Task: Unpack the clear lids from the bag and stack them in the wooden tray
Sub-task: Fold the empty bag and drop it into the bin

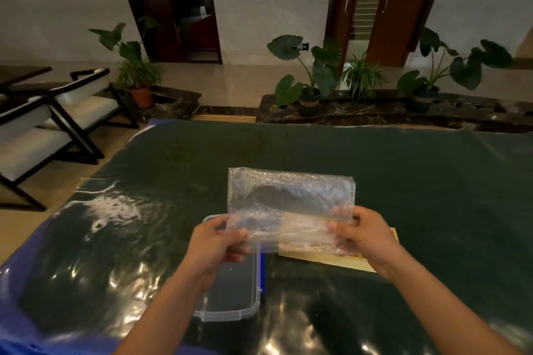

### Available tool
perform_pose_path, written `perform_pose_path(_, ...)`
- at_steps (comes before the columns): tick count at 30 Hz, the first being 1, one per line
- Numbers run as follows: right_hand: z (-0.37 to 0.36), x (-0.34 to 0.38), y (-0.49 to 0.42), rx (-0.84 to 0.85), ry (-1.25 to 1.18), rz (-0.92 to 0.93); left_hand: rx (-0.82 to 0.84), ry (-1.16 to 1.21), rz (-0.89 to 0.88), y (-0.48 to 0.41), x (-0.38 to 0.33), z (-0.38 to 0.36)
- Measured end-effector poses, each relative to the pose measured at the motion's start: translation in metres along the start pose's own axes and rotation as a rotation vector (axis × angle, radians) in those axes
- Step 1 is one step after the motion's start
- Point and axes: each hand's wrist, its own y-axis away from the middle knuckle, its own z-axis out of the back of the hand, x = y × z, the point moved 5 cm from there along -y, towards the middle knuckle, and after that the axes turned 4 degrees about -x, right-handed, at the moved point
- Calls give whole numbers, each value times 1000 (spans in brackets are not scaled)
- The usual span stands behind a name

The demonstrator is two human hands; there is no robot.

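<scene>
Bag (291,204), bubble-wrap, translucent, rectangular, held flat and raised off the surface (432,181) at centre view.

Step in hand: unpacking, judged from the grip. The bag is off the surface and its near edge is turned toward the person, probably to be opened. Whether a lid is inside cannot be told; the film is cloudy and only a dark patch shows through it.

Next move: calls for finding the mouth at the near edge, parting the two layers, and sliding out any lid without letting the limp film fold over.

Holders: left hand (213,242) pinches the near left corner between thumb and fingers; right hand (366,233) grasps the near right corner the same way.

Beneath: clear lid (230,291), rectangular with a blue strip along one side, lies on the surface under the left hand, outside the tray. Wooden tray (331,261), pale, sits under the right hand, largely hidden by the bag; its contents cannot be seen.

Surface: dark green, covered by glossy clear sheeting with glare.

Beyond: potted plants (308,81), chairs (72,112), and doorways.
</scene>
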Motion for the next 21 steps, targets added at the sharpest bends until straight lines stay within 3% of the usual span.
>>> perform_pose_path(5, -1, 2, 2, -41, 26, 19, 91, -10, 93, 0, 10, 4)
perform_pose_path(7, 1, 6, 2, -36, 112, 54, 115, -4, 22, -1, 3, 8)
perform_pose_path(8, 2, 9, 2, -12, 179, 77, 72, -90, -98, 0, -9, 12)
perform_pose_path(11, -8, 17, 5, 123, 400, 138, -64, -682, -539, 7, -53, 0)
perform_pose_path(12, -15, 21, 7, 158, 448, 160, 3, -827, -586, 9, -60, -14)
perform_pose_path(14, -27, 31, 10, 212, 478, 196, 210, -924, -468, 8, -61, -41)
perform_pose_path(17, -36, 44, 13, 267, 404, 196, 322, -678, -354, 3, -58, -55)
perform_pose_path(21, -25, 52, 5, 111, 178, 175, 174, -373, -240, -6, -40, -41)
